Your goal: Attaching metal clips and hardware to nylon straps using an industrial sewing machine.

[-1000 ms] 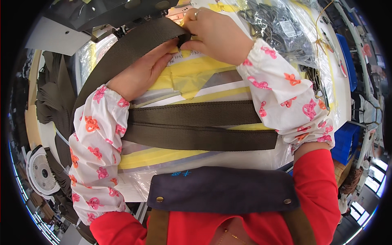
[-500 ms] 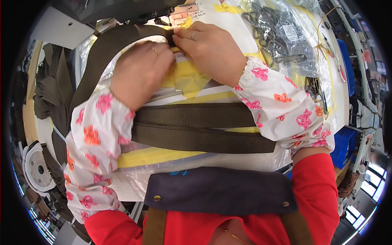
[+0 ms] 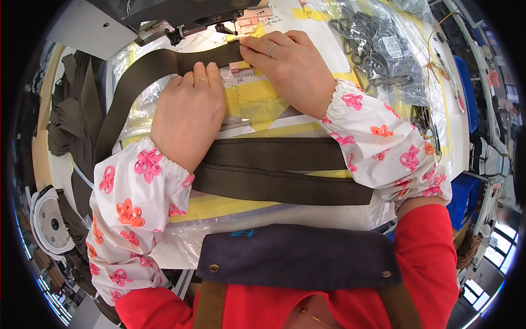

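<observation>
Dark apron flap (image 3: 298, 257), near: short blue writing (image 3: 244, 233) on its upper left. Clear plastic bag (image 3: 415, 85), far right: white label (image 3: 392, 47), print too small to read. Table (image 3: 315, 50), far middle: dark handwriting (image 3: 269, 21) beside pink pieces (image 3: 253, 24), illegible.

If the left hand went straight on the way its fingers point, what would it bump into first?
Most likely the dark strap: the left hand seems to touch its near edge. Beyond that hangs the dark machine, though its height is hard to judge.
</observation>
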`<state>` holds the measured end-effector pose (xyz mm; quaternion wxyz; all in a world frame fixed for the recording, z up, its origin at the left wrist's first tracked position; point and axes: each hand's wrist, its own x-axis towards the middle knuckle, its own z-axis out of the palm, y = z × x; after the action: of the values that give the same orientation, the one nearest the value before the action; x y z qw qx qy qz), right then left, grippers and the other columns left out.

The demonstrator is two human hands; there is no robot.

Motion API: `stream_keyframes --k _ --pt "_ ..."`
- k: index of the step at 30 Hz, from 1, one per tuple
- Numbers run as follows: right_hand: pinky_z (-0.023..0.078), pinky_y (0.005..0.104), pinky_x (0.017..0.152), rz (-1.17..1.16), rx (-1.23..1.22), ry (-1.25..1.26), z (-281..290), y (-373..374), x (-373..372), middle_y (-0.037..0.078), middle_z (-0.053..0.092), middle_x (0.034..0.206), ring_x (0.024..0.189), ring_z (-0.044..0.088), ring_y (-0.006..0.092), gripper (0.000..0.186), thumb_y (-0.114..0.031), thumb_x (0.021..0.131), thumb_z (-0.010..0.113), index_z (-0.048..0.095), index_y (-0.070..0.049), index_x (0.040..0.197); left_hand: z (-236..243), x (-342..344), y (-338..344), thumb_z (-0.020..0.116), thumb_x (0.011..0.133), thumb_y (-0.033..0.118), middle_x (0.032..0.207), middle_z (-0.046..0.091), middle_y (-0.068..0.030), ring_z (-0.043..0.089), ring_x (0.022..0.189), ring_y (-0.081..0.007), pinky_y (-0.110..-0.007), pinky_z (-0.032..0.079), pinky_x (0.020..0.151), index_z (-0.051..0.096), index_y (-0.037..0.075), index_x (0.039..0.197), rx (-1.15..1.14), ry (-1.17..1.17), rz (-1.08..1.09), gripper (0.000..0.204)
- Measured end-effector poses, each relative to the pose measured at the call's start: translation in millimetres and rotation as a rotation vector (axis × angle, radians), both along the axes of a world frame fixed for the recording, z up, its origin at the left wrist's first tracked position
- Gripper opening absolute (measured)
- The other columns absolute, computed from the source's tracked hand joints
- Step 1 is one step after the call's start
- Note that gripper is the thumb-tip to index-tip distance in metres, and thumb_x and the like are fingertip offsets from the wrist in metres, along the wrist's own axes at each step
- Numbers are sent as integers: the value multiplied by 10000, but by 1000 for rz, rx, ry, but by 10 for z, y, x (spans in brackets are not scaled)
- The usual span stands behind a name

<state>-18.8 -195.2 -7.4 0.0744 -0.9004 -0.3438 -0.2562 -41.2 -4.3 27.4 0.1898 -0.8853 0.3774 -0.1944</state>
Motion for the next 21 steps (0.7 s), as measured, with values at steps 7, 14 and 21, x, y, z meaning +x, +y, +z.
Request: stream_keyframes --k 7,14,21 --pt "360 355 892 -23 66 28 -53 -34 -11 10 571 1092 972 511 187 254 -91 721 544 603 -64 966 35 370 -58 525 716 75 1103 568 -97 561 956 -224 -332 432 872 577 -26 1017 29 148 -219 321" --pt "345 411 915 -41 -22 19 36 -9 -64 17 573 1081 962 504 179 237 -83 711 539 609 -55 935 -258 528 246 573 710 73 1075 588 -11 555 936 -187 -295 488 749 615 97 1023 -634 408 -312 316" --pt "323 458 944 -13 -73 32 126 24 -54 20 574 1081 952 506 184 233 -85 701 541 613 -57 920 -149 538 160 566 704 95 1039 582 18 547 851 -200 -304 478 736 616 125 1021 -498 327 -289 322"
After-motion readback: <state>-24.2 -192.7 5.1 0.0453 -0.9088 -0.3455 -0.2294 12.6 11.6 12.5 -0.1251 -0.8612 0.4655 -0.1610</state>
